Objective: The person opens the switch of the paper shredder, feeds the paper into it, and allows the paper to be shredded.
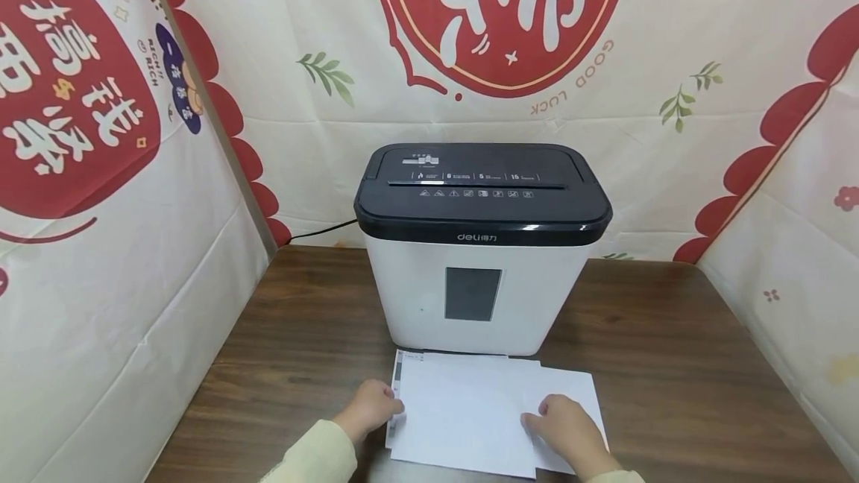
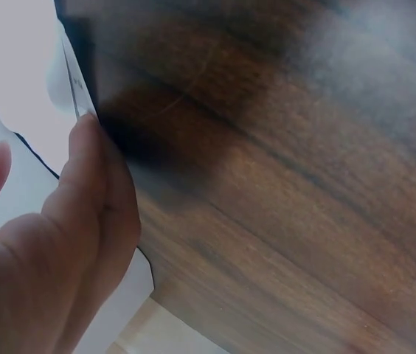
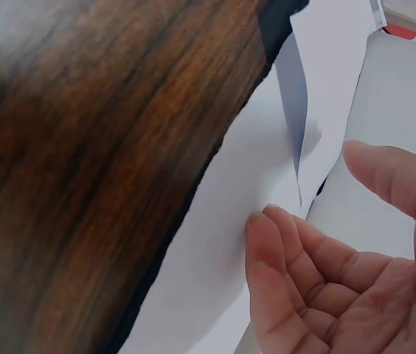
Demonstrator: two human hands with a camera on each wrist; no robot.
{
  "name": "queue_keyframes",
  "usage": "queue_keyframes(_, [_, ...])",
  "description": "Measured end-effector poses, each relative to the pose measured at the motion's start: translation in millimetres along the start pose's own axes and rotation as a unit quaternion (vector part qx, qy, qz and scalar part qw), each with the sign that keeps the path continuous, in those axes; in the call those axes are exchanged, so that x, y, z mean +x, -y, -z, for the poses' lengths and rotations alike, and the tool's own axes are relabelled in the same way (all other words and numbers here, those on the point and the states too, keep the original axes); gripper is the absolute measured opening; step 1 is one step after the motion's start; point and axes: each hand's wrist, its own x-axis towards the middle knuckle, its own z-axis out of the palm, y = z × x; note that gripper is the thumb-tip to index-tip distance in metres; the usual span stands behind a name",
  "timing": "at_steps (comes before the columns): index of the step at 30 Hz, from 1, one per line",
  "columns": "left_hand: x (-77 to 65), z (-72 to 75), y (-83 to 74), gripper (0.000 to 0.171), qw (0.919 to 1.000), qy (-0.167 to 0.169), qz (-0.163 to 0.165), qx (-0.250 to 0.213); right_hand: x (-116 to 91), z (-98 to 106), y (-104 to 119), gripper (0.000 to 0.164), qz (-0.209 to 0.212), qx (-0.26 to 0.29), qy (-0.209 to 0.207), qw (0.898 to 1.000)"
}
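Several overlapping sheets of white paper (image 1: 463,408) lie in front of a paper shredder (image 1: 479,244) with a black top and white body. At the pile's left edge is my left hand (image 1: 371,407). Its fingertips touch the sheet edges (image 2: 77,81) in the left wrist view, the thumb standing apart. Over the right part of the pile is my right hand (image 1: 565,427). In the right wrist view its fingers bend loosely beside a lifted sheet edge (image 3: 290,103); a gap shows between thumb and fingers. Whether those fingertips touch the paper I cannot tell.
The brown wooden table (image 1: 671,393) extends to both sides of the shredder. A black cord (image 1: 322,231) runs left from behind it. White printed cloth (image 1: 322,21) with red designs encloses the back and both sides.
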Motion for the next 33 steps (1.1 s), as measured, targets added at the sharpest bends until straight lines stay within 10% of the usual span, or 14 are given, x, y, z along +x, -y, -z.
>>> queue_keyframes(22, [6.1, -8.4, -7.1, 0.035, 0.9987, 0.008, 0.045, -0.02, 8, -8, 12, 0.035, -0.01, 0.063, 0.016, 0.998])
queue_keyframes(29, [4.4, -7.7, -7.6, 0.005, 0.9992, -0.007, 0.039, -0.006, 7, -12, 18, 0.044, 0.0, 0.053, 0.001, 0.999])
queue_keyframes(33, [2.0, -7.3, -7.4, 0.027, 0.9992, -0.021, 0.033, 0.003, 3, -10, 23, 0.052, 0.005, 0.042, 0.0, 0.999])
